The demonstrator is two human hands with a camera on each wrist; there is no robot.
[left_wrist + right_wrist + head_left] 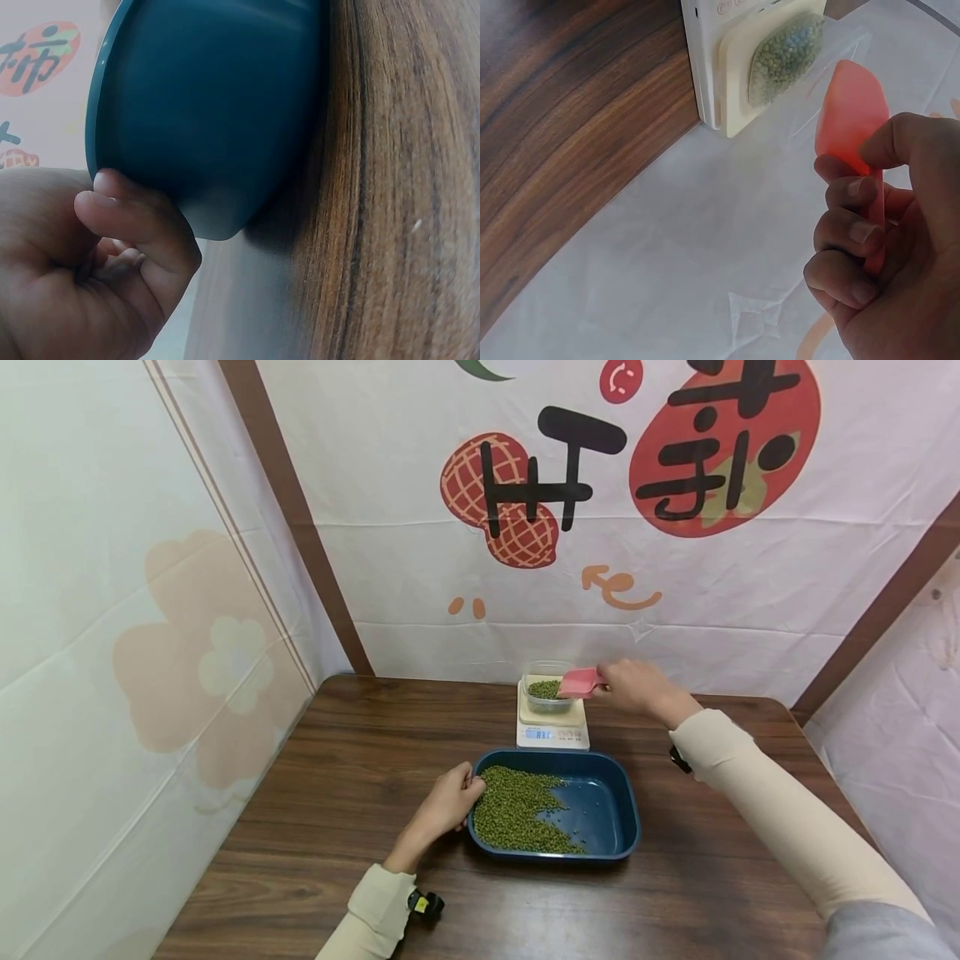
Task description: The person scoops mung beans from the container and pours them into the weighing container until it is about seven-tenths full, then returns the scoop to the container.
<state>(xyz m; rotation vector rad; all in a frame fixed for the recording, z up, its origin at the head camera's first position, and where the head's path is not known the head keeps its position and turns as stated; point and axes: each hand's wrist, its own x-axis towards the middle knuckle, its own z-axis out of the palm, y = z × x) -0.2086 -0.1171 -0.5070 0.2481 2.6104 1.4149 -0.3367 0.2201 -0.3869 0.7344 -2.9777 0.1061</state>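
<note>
In the head view, my left hand (444,800) grips the left rim of a blue tray (596,818). Green mung beans (512,810) are heaped over its left side, with a few scattered on the right. Seen from the left wrist, curled fingers (139,217) pinch the tray's edge. My right hand (637,685) holds a pink scoop (579,682) by its handle, tilted over a clear plastic container (551,705). Mung beans (787,58) lie inside that container, which stands on a kitchen scale (553,737). The scoop's inner face is partly hidden.
A dark wooden table (360,760) carries everything. The scale stands near its back edge, just behind the tray. A printed cloth (420,647) hangs directly behind the table, and more cloth (75,693) hangs at the left side.
</note>
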